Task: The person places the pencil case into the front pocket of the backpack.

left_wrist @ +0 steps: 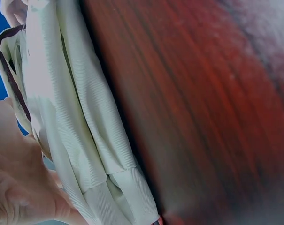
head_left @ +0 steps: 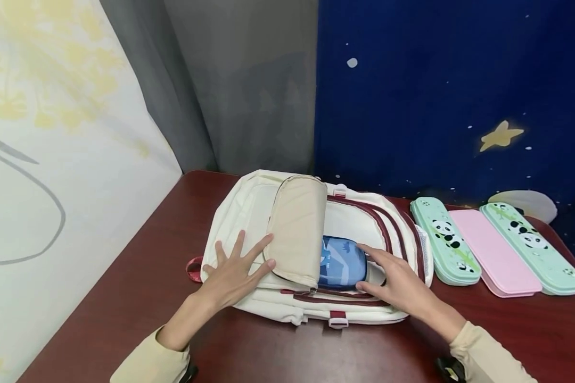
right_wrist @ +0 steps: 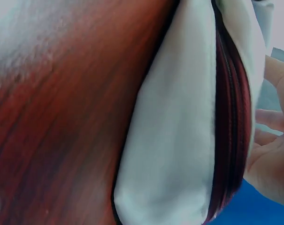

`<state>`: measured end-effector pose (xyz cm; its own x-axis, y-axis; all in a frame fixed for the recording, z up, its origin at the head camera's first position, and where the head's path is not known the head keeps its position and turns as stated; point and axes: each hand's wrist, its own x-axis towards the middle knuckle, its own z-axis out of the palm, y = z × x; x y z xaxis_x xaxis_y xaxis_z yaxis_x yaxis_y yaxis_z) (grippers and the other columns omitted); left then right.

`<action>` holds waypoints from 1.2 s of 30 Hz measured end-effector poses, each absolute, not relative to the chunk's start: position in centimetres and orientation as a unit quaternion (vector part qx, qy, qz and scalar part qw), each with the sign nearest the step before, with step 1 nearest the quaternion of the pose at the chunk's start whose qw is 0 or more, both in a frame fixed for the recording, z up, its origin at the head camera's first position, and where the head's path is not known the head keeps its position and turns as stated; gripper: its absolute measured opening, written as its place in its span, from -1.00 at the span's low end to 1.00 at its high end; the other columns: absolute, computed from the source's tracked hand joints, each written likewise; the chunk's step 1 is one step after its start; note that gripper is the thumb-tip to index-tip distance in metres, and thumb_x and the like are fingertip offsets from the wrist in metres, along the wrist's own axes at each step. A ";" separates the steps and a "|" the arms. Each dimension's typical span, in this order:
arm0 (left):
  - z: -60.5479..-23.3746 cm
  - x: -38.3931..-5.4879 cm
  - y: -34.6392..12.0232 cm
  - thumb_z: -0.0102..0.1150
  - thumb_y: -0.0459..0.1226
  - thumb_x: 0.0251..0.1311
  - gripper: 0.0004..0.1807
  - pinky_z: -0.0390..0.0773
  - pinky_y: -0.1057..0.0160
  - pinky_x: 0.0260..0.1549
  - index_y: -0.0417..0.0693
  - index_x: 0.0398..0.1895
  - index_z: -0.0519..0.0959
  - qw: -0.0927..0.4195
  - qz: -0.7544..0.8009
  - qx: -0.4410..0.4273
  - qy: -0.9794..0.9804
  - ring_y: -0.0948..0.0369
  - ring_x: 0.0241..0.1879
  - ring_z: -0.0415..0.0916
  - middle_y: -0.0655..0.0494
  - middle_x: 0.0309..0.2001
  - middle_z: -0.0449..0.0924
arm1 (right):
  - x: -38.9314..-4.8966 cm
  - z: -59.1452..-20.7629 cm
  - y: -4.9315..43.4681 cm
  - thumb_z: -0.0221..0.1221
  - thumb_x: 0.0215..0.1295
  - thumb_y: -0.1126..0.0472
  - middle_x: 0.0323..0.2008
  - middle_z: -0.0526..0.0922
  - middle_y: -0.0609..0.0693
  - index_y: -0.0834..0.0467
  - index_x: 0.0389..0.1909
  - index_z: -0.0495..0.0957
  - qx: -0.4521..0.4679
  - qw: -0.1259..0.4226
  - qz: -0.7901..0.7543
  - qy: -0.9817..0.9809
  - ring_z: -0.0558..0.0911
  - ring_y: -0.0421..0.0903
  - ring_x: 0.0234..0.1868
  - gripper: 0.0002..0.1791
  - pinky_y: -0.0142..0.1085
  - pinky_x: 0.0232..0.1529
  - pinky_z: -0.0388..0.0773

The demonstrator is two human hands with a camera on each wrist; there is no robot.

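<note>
A white backpack point(head_left: 255, 205) with dark red zip trim lies flat on the table. Its beige front flap point(head_left: 297, 229) is folded over to the left. Out from the flap's right edge shows a blue case point(head_left: 343, 261) with a printed pattern; its left part is hidden. My right hand point(head_left: 396, 281) holds the case's right end, thumb at the near corner and index finger at the far one. With fingers spread, my left hand point(head_left: 235, 274) rests on the backpack, thumb and index finger at the flap's left edge. In both wrist views the backpack's side hides much of each hand.
To the right of the backpack lie a green panda case point(head_left: 445, 239), a pink case point(head_left: 495, 252) and another green panda case point(head_left: 532, 247), side by side. The dark red table point(head_left: 158, 250) meets a blue curtain point(head_left: 412, 106) at the back. A white patterned wall point(head_left: 67, 175) stands left.
</note>
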<state>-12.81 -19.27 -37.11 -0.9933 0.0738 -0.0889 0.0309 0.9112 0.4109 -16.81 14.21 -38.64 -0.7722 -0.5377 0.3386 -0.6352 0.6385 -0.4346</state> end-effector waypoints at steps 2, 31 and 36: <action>-37.2 -12.9 -19.2 -0.41 0.45 0.09 -0.26 -0.12 -0.62 -0.20 0.65 0.39 -0.04 0.047 0.207 0.028 0.977 -0.52 0.24 -0.43 -0.11 0.46 -0.27 | -17.0 -38.3 14.6 0.42 -0.05 0.08 0.11 0.49 0.16 0.25 0.24 0.34 0.326 0.085 0.271 -0.902 0.49 0.07 0.09 -0.18 -0.02 0.00 0.43; -37.1 -12.5 -18.7 -0.28 0.42 0.10 -0.29 -0.04 -0.60 -0.28 0.60 0.36 0.11 -0.008 0.247 0.023 0.969 -0.49 0.23 -0.23 -0.25 0.42 -0.19 | -16.9 -38.8 11.0 0.45 -0.13 0.22 -0.01 0.58 0.13 0.22 0.29 0.27 0.349 0.067 0.323 -0.877 0.63 -0.14 -0.17 -0.10 -0.18 -0.13 0.53; -37.3 -12.7 -18.4 -0.28 0.39 0.14 -0.32 -0.06 -0.60 -0.29 0.61 0.36 0.11 -0.008 0.250 0.023 0.968 -0.49 0.22 -0.23 -0.25 0.42 -0.23 | -17.0 -38.7 11.1 0.45 -0.13 0.17 -0.04 0.60 0.11 0.21 0.29 0.27 0.348 0.055 0.324 -0.878 0.63 -0.18 -0.19 -0.10 -0.20 -0.13 0.53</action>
<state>-12.67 -18.42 -37.34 -0.9988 0.0400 0.0271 0.0481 0.8735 0.4844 -17.01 11.07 -38.74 -0.7519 -0.5749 0.3228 -0.6467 0.5476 -0.5310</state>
